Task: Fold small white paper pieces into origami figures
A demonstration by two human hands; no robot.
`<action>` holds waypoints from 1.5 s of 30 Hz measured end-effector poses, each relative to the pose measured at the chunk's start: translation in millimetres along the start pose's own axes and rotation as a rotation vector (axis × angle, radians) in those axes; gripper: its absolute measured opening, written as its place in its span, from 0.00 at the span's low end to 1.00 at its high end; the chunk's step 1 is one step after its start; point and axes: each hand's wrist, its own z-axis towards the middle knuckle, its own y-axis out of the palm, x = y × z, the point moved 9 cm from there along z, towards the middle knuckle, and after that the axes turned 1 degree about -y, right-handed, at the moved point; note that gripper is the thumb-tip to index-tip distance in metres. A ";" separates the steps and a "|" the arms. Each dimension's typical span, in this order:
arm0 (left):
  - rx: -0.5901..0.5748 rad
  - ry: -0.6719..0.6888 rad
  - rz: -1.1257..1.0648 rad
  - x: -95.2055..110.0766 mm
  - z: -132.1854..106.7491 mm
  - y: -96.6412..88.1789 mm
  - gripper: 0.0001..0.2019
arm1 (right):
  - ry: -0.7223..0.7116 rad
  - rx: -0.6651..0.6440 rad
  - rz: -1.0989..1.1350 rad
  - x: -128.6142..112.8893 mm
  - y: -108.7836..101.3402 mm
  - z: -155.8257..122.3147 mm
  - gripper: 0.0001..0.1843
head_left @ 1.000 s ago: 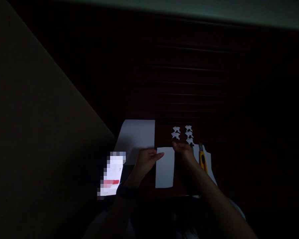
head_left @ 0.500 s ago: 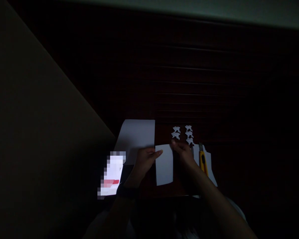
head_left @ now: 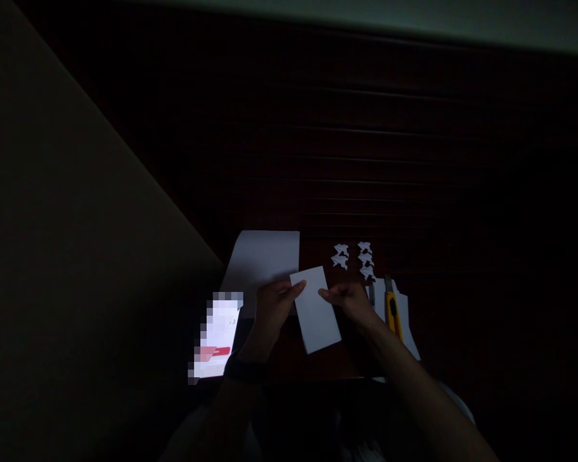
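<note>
A small white sheet of paper (head_left: 316, 317), rectangular and tilted, is held up between my two hands over the dark table. My left hand (head_left: 273, 308) pinches its upper left edge, thumb on top and fingers behind. On the opposite edge, my right hand (head_left: 351, 301) grips it with the thumb lying over the front. Whether the paper is one layer or folded double I cannot tell. Several small folded paper figures (head_left: 366, 258) stand in two columns just beyond my right hand.
A large white sheet (head_left: 264, 256) lies at the back left. Next to my left wrist is a lit screen (head_left: 224, 330). On the right, a yellow box cutter (head_left: 392, 314) rests on white paper pieces (head_left: 408, 321). A pale wall (head_left: 77, 224) slopes along the left.
The small sheet has turned from upright to tilted, its top leaning left. My right hand has moved left and its thumb now lies on the sheet.
</note>
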 end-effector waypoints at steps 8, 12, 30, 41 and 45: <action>0.049 0.009 0.024 4.2 -0.4 -5.7 0.14 | -0.005 -0.012 -0.011 -0.9 1.9 -0.9 0.20; -0.041 -0.015 -0.019 1.5 -1.3 3.3 0.15 | -0.048 0.039 -0.050 -4.6 -3.2 0.0 0.20; -0.145 -0.106 -0.190 -12.0 -5.3 20.7 0.19 | -0.041 -0.014 0.050 -5.0 3.6 -2.9 0.18; 0.026 -0.035 -0.213 -11.1 -5.4 10.4 0.18 | -0.083 -0.088 0.039 -7.7 20.8 -6.0 0.20; 0.031 -0.027 -0.279 -9.2 -6.8 11.9 0.17 | -0.098 -0.046 0.051 -7.1 19.0 -6.2 0.20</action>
